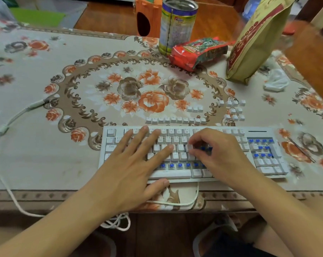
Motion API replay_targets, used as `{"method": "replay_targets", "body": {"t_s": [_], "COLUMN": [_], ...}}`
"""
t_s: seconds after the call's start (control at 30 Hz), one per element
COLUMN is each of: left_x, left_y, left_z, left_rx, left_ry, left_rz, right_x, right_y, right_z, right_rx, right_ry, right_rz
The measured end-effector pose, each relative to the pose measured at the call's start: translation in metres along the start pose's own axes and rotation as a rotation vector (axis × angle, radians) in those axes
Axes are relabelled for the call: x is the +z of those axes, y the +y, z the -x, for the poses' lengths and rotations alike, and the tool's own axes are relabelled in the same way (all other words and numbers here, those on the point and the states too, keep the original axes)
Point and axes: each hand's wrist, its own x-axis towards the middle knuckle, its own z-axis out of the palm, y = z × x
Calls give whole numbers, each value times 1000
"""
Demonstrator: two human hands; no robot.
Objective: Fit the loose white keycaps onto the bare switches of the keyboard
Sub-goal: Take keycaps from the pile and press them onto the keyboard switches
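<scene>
Right hand [218,151] grip pinched closed on one white keycap [189,147], sitting directly over the keyboard [268,131] mid rows, with bare blue switches [205,148] just to its right. Left hand [131,169] lies flat, open, bracing the left half. Loose keycaps [175,120] wait in rows on the table [36,154] just behind the keyboard, nearer the right hand.

Soft warm indoor light, slight blur, wide-angle edge bending
</scene>
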Motion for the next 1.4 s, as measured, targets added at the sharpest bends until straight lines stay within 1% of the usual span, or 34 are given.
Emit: {"method": "replay_targets", "body": {"t_s": [0.33, 0.57, 0.73, 1.0, 1.2, 1.4], "left_x": [0, 0, 0, -2, -3, -4], "left_y": [-4, -9, -12, -13, -12, -12], "left_z": [6, 16, 21, 21, 20, 19], "left_rx": [-28, -43, -54, -58, -60, -69], "left_ry": [-9, -16, -10, -11, -15, -30], "left_rz": [-11, -37, -43, -32, -29, -13], "right_x": [3, 7, 10, 8, 8, 7], "right_y": [-1, 2, 1, -2, -4, -9], "right_z": [2, 1, 2, 3, 3, 8], "right_rx": [7, -109, -125, -154, -163, -210], "right_ry": [27, 73, 91, 58, 65, 72], "right_rz": [14, 72, 110, 165, 196, 262]}}
